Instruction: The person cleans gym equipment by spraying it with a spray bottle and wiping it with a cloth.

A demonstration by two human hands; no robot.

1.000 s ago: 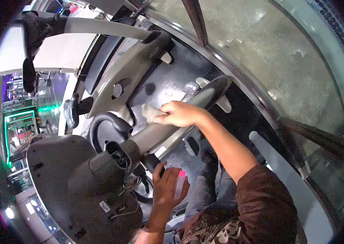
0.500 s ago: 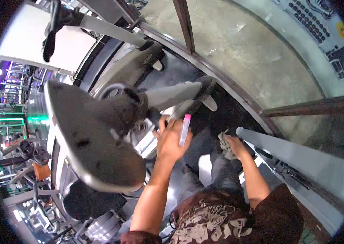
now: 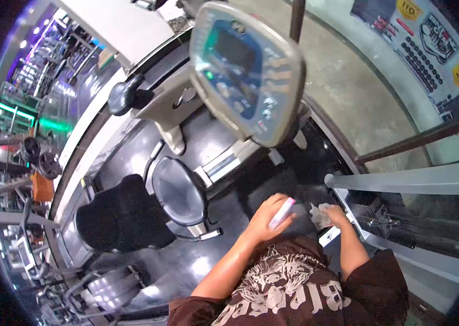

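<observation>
My left hand (image 3: 267, 216) is closed around a small clear spray bottle with a pink cap (image 3: 282, 212), held low in front of my chest. Just to its right, my right hand (image 3: 337, 214) grips a crumpled grey cloth (image 3: 319, 216) close to the base of a grey metal frame bar (image 3: 403, 179). Both hands hang over the black floor below the exercise machine's console (image 3: 246, 70), whose blue-grey button panel faces me.
A black padded seat (image 3: 180, 190) and a black backrest pad (image 3: 118, 214) sit to the left. A black handle grip (image 3: 126, 95) juts out at upper left. Glass with dark frame bars (image 3: 419, 136) runs along the right. Other gym machines fill the far left.
My view has risen, so the console now faces me from above. Both hands have come away from the machine's post and drawn in close to my chest, bottle and cloth still held.
</observation>
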